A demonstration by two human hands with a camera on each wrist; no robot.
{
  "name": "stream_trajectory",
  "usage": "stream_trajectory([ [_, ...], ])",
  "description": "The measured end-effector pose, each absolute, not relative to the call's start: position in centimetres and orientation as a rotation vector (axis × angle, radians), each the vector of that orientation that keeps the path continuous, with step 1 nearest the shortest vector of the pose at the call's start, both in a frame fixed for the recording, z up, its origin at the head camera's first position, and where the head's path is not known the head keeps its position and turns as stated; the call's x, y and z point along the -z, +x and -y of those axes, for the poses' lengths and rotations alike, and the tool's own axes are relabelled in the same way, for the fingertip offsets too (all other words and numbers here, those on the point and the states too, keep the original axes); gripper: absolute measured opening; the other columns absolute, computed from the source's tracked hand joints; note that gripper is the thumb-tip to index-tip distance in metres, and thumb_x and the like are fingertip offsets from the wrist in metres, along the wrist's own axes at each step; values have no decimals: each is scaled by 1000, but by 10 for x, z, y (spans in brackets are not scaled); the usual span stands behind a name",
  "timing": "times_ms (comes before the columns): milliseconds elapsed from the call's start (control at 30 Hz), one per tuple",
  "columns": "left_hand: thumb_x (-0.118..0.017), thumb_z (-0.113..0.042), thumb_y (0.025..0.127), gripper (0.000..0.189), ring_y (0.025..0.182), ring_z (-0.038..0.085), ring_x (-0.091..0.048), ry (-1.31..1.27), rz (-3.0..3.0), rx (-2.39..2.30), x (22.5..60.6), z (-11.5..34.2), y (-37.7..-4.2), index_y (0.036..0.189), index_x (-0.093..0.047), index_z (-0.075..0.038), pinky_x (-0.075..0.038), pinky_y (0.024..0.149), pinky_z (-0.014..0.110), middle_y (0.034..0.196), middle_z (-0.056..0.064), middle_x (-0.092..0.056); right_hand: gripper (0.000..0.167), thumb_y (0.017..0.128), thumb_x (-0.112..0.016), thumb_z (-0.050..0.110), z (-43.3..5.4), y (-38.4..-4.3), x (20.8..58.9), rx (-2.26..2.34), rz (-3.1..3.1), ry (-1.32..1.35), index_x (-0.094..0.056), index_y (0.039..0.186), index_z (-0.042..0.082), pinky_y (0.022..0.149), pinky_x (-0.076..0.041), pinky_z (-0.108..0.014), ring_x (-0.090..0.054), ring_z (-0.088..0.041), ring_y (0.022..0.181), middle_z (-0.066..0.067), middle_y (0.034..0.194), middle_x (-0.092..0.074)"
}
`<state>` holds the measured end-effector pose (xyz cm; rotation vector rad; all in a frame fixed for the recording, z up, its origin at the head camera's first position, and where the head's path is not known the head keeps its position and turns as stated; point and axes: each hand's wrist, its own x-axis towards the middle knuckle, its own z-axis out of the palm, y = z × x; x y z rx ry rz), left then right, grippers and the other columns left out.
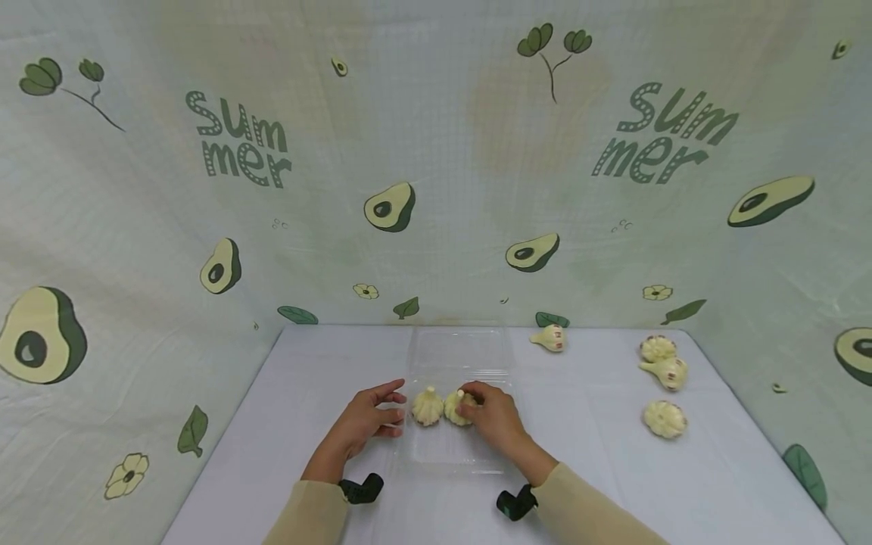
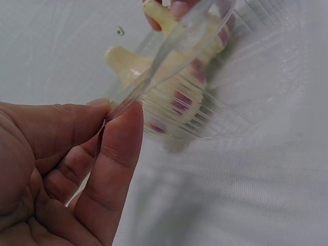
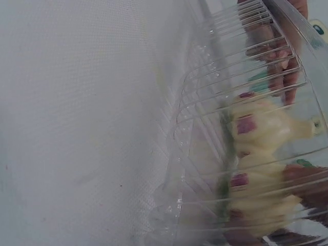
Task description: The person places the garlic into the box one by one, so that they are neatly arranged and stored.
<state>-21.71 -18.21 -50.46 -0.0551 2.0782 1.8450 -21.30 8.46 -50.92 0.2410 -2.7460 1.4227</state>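
Observation:
A clear plastic clamshell box [image 1: 443,454] lies with its lid [image 1: 459,350] folded back. Inside, two cream garlic bulbs with purple patches sit side by side: a left bulb [image 1: 428,409] and a right bulb [image 1: 453,409]. At the box's left side, my left hand [image 1: 364,421] pinches the rim [image 2: 136,89] between thumb and fingers, plain in the left wrist view. My right hand [image 1: 497,416] reaches over the box's right side and grips the right bulb. Through the ribbed wall [image 3: 200,87], the right wrist view shows both bulbs, partly blurred.
One garlic bulb [image 1: 550,337] lies at the table's back edge. Farther right are a back bulb [image 1: 658,347], a bulb touching it [image 1: 671,373] and a nearer bulb [image 1: 665,419]. A printed cloth [image 1: 450,151] rises behind the white table [image 1: 579,454].

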Motion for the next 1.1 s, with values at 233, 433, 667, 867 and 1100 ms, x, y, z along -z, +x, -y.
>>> stream_trajectory([
  [233, -71, 5, 96, 69, 89, 18, -67, -59, -2080, -1846, 505, 182, -216, 159, -47, -8, -66, 74, 33, 136, 18, -59, 30, 88, -85, 14, -86, -212, 509, -1388, 2751, 270, -77, 116, 7, 93, -59, -51, -70, -28, 108, -11, 114, -77],
  [433, -71, 5, 96, 69, 89, 18, -67, -51, -2082, -1850, 506, 182, -217, 159, -47, -8, -66, 74, 33, 136, 19, -59, 29, 88, -85, 14, -85, -212, 510, -1402, 2740, 270, -77, 115, 6, 91, -60, -51, -71, -29, 107, -11, 113, -77],
  [667, -71, 5, 96, 69, 89, 18, -68, -56, -2082, -1850, 506, 183, -218, 159, -47, -9, -66, 74, 33, 135, 18, -59, 31, 87, -85, 14, -85, -214, 510, -1428, 2744, 248, -79, 116, 6, 91, -60, -49, -71, -28, 107, -11, 113, -78],
  [867, -71, 5, 96, 69, 89, 18, -67, -53, -2082, -1858, 505, 183, -218, 159, -47, -8, -66, 73, 32, 135, 19, -59, 31, 88, -85, 14, -87, -215, 511, -1436, 2735, 244, -79, 117, 7, 90, -61, -48, -72, -28, 107, -11, 114, -78],
  [1100, -71, 5, 96, 69, 90, 18, -67, -67, -2090, -1840, 505, 182, -217, 159, -48, -9, -66, 74, 32, 135, 18, -59, 36, 87, -86, 16, -86, -215, 513, -1452, 2738, 219, -78, 121, 7, 93, -60, -52, -72, -33, 112, -14, 118, -77],
])
